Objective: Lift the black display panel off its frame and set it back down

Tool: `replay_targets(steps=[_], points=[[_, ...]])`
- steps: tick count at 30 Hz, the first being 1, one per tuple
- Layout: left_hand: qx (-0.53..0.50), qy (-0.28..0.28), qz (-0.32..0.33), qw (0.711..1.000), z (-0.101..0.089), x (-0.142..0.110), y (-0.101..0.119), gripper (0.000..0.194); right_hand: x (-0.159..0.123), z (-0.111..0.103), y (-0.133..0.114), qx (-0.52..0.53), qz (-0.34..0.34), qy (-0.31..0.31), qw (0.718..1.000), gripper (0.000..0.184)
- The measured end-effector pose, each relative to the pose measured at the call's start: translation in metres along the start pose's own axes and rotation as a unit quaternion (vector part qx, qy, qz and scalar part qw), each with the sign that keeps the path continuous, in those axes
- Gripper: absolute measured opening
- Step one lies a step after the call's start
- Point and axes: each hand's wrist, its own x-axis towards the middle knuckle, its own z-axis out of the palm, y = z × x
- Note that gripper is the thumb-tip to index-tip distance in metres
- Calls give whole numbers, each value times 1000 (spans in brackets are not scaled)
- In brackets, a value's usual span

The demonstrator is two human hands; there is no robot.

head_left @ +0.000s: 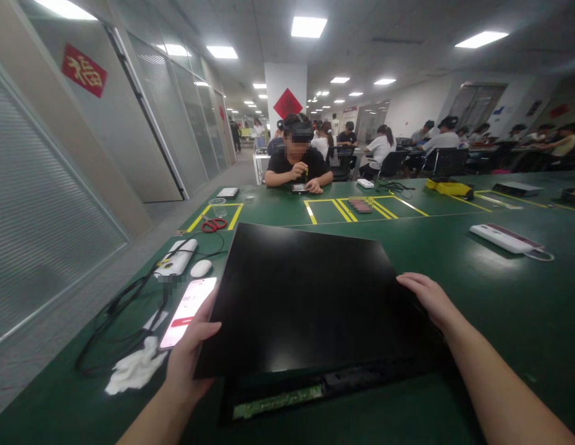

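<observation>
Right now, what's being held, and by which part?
A black panel, by its side edges: left hand at the left, thumb over its face; right hand at the right.

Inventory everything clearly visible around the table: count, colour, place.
Panel: 1, black, front centre
Circuit strip: 1, green, below panel
Phone: 1, pinkish, left of panel
Wad: 1, white, near left
Oval case: 1, white, beyond phone
Cables: several, black, left
Left pack: 1, white, among cables
Scissors: 1, red, beyond phone
Cup: 1, clear, beyond scissors
Tape: several, yellow, far half
Right pack: 1, white, right
Bulky item: 1, yellow, far right
Flat box: 1, grey, far right
Table: 1, green, under items
Co-worker: 1, black top, opposite
Other people: several, mixed, background
Left hand: 1, bare, panel's left edge
Right hand: 1, bare, panel's right edge
</observation>
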Motion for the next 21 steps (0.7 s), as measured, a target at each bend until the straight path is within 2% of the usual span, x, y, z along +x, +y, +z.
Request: replay_targets(steps=[2,4,6,8,11,13,17,19,21], points=[[-21,35,-5,999,-4,2,5,73,-4,0,-7,79,13,-2,997,26],[-41,55,-11,998,-7,4,7,70,-9,-2,-16,176,56,-64,981,30],[-47,55,-14,997,-9,6,8,67,-15,-7,-25,262,102,-123,952,31],[-46,53,-5,998,-10,9,6,64,-22,-12,-33,332,154,-133,921,32],[-39,55,13,998,-10,13,2,56,-32,-17,-44,368,281,-139,876,28],[-25,50,18,998,-9,15,0,49,-37,-18,-51,370,320,-128,862,26],[7,63,36,997,-6,19,-2,32,-42,-19,-60,384,324,-41,864,21],[27,61,43,997,-7,23,-4,38,-39,-22,-58,394,323,-13,860,17],[63,54,57,995,-11,27,-6,47,-32,-26,-50,413,291,15,863,13]])
